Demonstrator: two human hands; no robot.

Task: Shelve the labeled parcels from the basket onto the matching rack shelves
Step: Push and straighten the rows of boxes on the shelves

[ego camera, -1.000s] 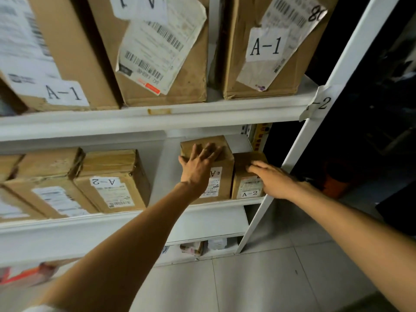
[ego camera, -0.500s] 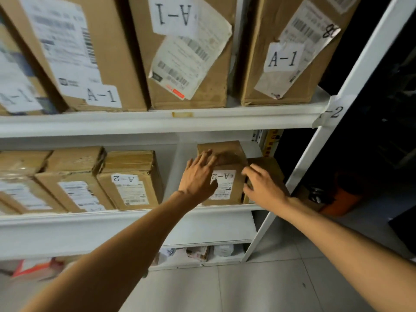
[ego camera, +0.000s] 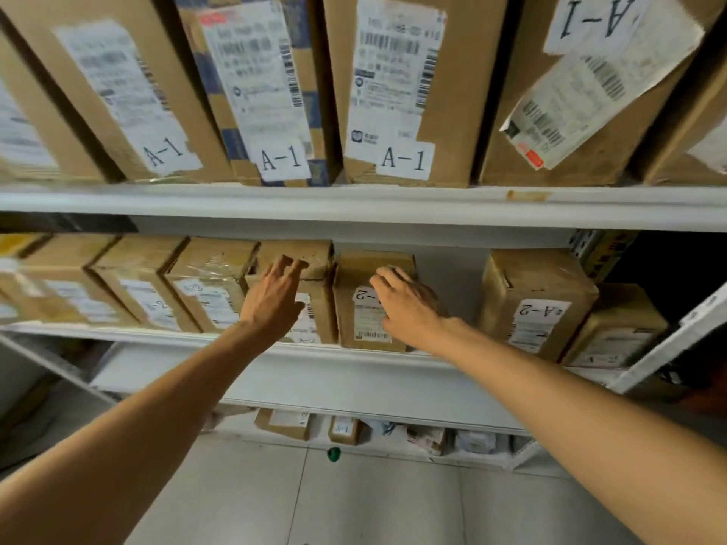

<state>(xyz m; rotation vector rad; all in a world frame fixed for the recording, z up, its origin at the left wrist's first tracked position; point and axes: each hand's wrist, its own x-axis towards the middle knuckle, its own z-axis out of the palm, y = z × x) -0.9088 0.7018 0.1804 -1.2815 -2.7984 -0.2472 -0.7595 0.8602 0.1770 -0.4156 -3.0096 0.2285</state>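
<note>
Brown cardboard parcels labelled A-2 stand in a row on the middle rack shelf point(ego camera: 346, 367). My left hand point(ego camera: 271, 300) reaches in with straight fingers, the fingertips touching the top front edge of one parcel point(ego camera: 314, 253). Just to its right stands a second parcel point(ego camera: 362, 312) with an upside-down label. My right hand point(ego camera: 409, 304) lies flat over that parcel's front and top corner and hides part of the label. Neither hand grips anything. The basket is not in view.
Tall boxes marked A-1 point(ego camera: 401, 92) fill the upper shelf point(ego camera: 354, 206). A gap separates my right hand from two more A-2 parcels point(ego camera: 539, 304) by the rack's right upright point(ego camera: 668, 344). Small parcels point(ego camera: 342, 428) sit on the bottom shelf. A green object point(ego camera: 333, 453) lies on the tiled floor.
The view has swung left along the rack. Both hands have left the two parcels at the right end and now rest on two parcels further left.
</note>
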